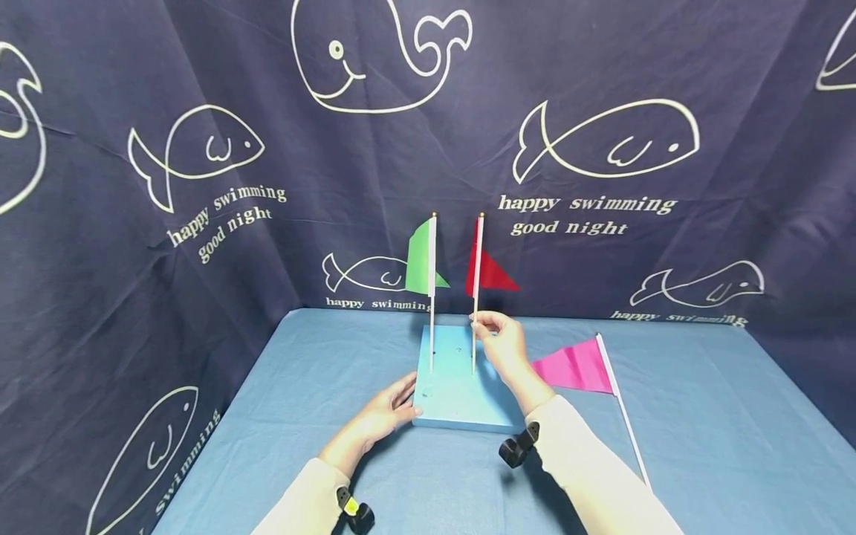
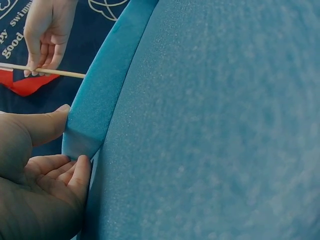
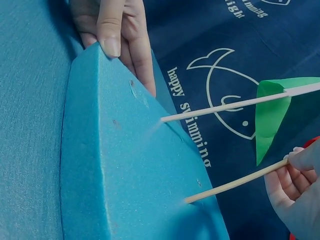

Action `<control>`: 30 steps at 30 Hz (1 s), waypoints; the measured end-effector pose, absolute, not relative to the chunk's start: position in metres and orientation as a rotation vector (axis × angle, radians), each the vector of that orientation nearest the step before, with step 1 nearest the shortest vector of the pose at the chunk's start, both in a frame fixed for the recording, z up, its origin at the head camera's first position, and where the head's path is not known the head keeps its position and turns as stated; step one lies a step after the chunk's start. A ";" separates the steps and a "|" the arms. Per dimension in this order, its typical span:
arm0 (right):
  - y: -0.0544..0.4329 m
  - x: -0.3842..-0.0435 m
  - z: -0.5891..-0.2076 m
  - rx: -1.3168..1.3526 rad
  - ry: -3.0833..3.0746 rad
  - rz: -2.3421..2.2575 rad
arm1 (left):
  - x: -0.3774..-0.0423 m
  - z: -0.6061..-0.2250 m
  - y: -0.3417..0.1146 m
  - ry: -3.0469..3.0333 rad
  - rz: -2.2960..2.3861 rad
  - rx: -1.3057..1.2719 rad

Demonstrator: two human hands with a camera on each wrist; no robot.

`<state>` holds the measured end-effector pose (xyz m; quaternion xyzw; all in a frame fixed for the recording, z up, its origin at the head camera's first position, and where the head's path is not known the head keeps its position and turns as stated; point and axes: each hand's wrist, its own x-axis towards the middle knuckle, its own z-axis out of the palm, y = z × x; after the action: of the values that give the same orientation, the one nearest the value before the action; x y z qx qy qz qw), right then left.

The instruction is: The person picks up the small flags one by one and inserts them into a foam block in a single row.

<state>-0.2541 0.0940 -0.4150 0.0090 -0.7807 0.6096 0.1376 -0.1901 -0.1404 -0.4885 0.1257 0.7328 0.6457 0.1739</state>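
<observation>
A blue foam board [image 1: 461, 401] lies on the table with two small flags upright in it. The green flag [image 1: 419, 256] stands on the left, its stick end in the board [image 3: 135, 165]. Right of it is the red flag [image 1: 495, 275], whose wooden stick [image 3: 235, 183] also meets the board. My right hand [image 1: 503, 343] pinches that stick between thumb and fingers, above the board. My left hand [image 1: 384, 409] holds the board's near left corner; the thumb and fingers [image 2: 80, 180] touch different faces of it. The sticks' lower tips are hidden.
A pink flag [image 1: 578, 365] lies on the blue tablecloth [image 1: 709, 416] to the right of the board, beside my right forearm. Small marks or holes [image 3: 132, 82] show in the board's top. A dark printed curtain [image 1: 401, 163] hangs behind the table.
</observation>
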 end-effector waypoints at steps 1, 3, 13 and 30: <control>0.094 -0.254 -0.415 0.027 -2.268 1.751 | -0.190 -0.488 -0.140 2.078 1.831 0.357; 0.093 -0.253 -0.415 0.024 -2.290 1.725 | -0.190 -0.489 -0.141 2.074 1.830 0.354; 0.090 -0.254 -0.417 0.002 -2.331 1.661 | -0.189 -0.488 -0.140 2.076 1.825 0.343; 0.090 -0.256 -0.418 -0.053 -2.304 1.696 | -0.189 -0.487 -0.139 2.090 1.816 0.337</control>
<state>-0.2564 0.0900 -0.4184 -0.0184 -0.7974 0.5868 0.1395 -0.1887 -0.1392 -0.4874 0.1191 0.7378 0.6409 0.1751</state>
